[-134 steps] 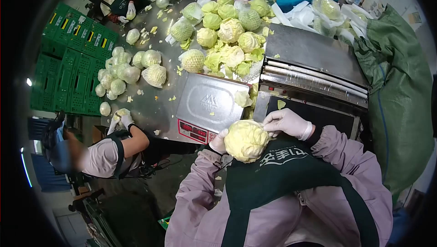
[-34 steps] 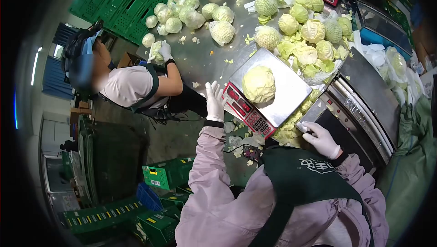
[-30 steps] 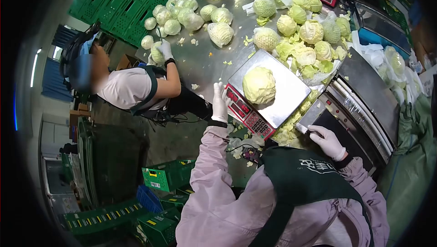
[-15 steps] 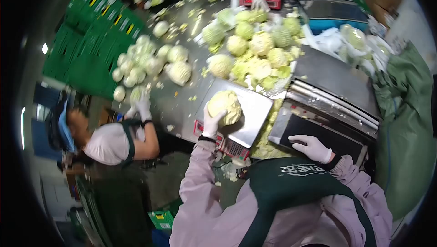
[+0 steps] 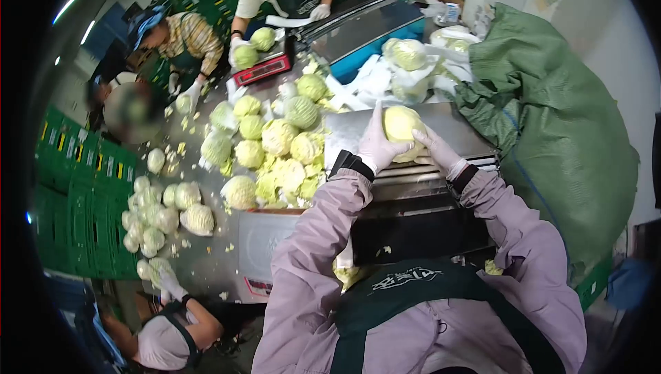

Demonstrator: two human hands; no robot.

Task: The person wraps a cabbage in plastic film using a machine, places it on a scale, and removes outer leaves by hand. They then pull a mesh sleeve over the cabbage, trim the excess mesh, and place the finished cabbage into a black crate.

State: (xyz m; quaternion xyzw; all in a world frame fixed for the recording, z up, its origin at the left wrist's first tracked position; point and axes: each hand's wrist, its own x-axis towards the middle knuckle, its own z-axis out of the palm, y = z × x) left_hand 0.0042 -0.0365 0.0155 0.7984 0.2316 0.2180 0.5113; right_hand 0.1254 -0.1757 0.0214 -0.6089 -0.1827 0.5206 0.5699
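Note:
A pale yellow cabbage [image 5: 402, 126] is held between my two white-gloved hands, above the metal surface of the wrapping machine [image 5: 441, 120]. My left hand [image 5: 379, 145] presses on its left side with the fingers raised. On the right side, my right hand [image 5: 439, 151] has its fingers against the cabbage. The machine's rollers [image 5: 413, 182] and black plate [image 5: 416, 233] lie below my hands. To the left is a heap of cabbages and loose leaves [image 5: 280, 167]. My left sleeve partly covers the flat scale [image 5: 265, 240].
A large green sack [image 5: 564, 147] bulges at the right. Wrapped cabbages [image 5: 410, 57] lie behind the machine. A co-worker stands at a red scale [image 5: 264, 69], with others along the left side. Green crates [image 5: 86, 202] are stacked at far left.
The cabbage has moved right, from above the scale to above the wrapping machine. My right hand has come up from near the black plate and joined my left on it. The view has turned right.

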